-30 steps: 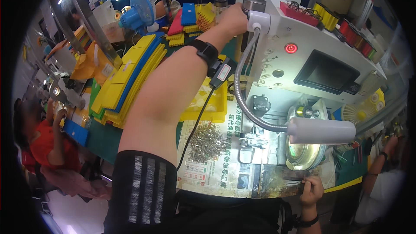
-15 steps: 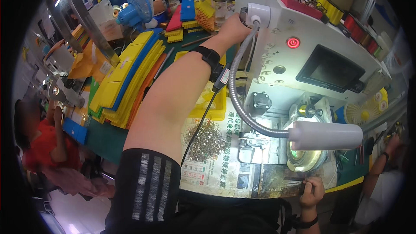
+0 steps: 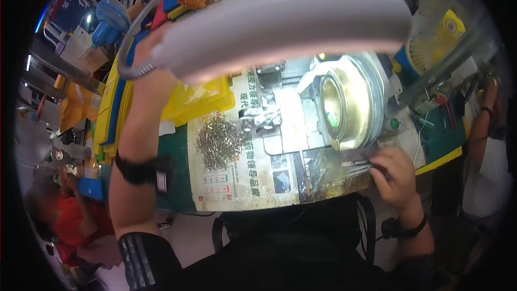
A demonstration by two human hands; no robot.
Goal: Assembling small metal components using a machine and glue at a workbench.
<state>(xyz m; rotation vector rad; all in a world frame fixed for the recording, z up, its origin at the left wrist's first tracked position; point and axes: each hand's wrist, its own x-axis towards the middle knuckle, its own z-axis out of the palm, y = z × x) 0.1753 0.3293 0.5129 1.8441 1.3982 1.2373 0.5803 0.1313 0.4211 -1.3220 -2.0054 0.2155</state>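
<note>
Near the table's front edge, where its right end begins, a slim metal tool (image 3: 355, 163) lies at the curled fingers of the right hand (image 3: 396, 175); I cannot tell whether they are clamped on it. Above the table, a pale cylindrical lamp (image 3: 291, 29) spans the view, with the left hand (image 3: 151, 89) at its left end; the lamp hides those fingers, so I cannot tell their grip. Beyond the tool stands a brass-coloured ring (image 3: 344, 110), brightly lit. Toward the table's left edge, a heap of small metal pieces (image 3: 218, 140) rests on newspaper (image 3: 215, 186), beside a yellow tray (image 3: 218, 102). Yellow sheets (image 3: 110, 102) are stacked farther left.
</note>
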